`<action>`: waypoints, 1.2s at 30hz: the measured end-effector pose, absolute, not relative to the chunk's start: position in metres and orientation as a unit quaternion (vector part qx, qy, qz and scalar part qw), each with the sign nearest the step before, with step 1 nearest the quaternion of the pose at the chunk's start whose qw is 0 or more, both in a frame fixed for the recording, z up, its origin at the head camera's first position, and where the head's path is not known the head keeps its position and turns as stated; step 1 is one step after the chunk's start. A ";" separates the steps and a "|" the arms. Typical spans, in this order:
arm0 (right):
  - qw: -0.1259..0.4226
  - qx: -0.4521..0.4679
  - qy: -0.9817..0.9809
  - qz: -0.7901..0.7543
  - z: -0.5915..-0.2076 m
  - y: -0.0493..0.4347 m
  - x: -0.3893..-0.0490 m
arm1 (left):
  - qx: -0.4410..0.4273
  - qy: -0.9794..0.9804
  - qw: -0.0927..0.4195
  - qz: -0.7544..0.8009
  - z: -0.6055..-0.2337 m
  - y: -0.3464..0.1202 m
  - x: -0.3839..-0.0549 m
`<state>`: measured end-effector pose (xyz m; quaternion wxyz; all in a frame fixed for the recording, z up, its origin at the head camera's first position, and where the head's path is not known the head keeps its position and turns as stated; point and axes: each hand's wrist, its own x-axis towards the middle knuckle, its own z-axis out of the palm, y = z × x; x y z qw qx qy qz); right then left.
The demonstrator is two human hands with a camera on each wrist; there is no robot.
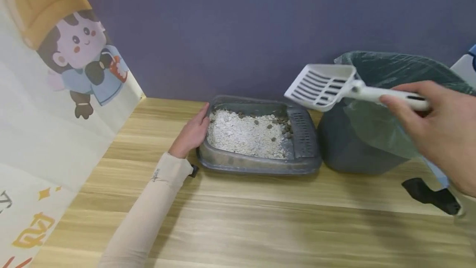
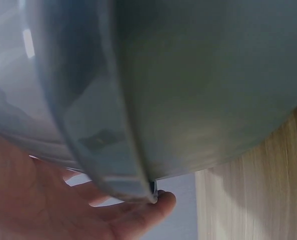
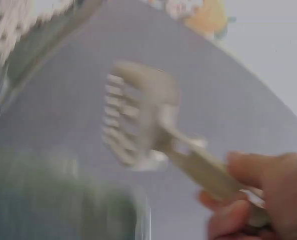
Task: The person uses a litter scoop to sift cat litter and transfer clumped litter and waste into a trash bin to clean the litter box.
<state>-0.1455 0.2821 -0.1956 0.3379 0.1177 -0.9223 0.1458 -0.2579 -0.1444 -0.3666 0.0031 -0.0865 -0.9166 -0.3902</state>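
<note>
My left hand (image 1: 193, 131) rests against the left end of a grey litter box (image 1: 256, 166), its fingers lying along the outer side below the rim. Seen from the left wrist, the fingers (image 2: 143, 212) reach past the lip of the box. White litter (image 1: 241, 133) fills the tray, with dark clumps (image 1: 286, 129) gathered mostly toward the right. My right hand (image 1: 446, 127) grips the handle of a white slotted litter scoop (image 1: 323, 86), raised above the right end of the box. Nothing shows on its slats, and the right wrist view is blurred.
A dark grey bin (image 1: 357, 148) lined with a translucent green bag (image 1: 401, 63) stands right beside the box, partly behind my right hand. Box and bin are on a wood-grain surface (image 1: 238, 218) against a blue-grey wall (image 1: 223, 32). A white wall with a cartoon figure (image 1: 85, 53) rises at left.
</note>
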 end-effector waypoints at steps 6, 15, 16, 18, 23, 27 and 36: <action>0.165 0.241 -0.956 0.032 -0.203 0.229 -0.174 | -0.077 -0.916 0.003 -0.394 -0.367 -0.143 -0.258; -0.061 0.272 -0.959 0.042 -0.223 0.207 -0.229 | -0.083 -0.915 0.010 -0.394 -0.369 -0.142 -0.259; -0.079 0.275 -0.957 0.052 -0.227 0.209 -0.235 | -0.084 -0.915 0.010 -0.395 -0.369 -0.142 -0.259; -0.110 0.279 -0.951 0.072 -0.234 0.214 -0.243 | -0.086 -0.914 0.010 -0.395 -0.368 -0.143 -0.259; -0.173 0.292 -0.934 0.111 -0.256 0.226 -0.254 | -0.084 -0.915 0.011 -0.395 -0.365 -0.144 -0.259; -0.221 0.310 -0.917 0.117 -0.278 0.225 -0.257 | -0.080 -0.918 0.012 -0.387 -0.364 -0.143 -0.259; -0.221 0.360 -0.894 0.148 -0.319 0.185 -0.252 | -0.071 -0.922 0.011 -0.381 -0.364 -0.142 -0.260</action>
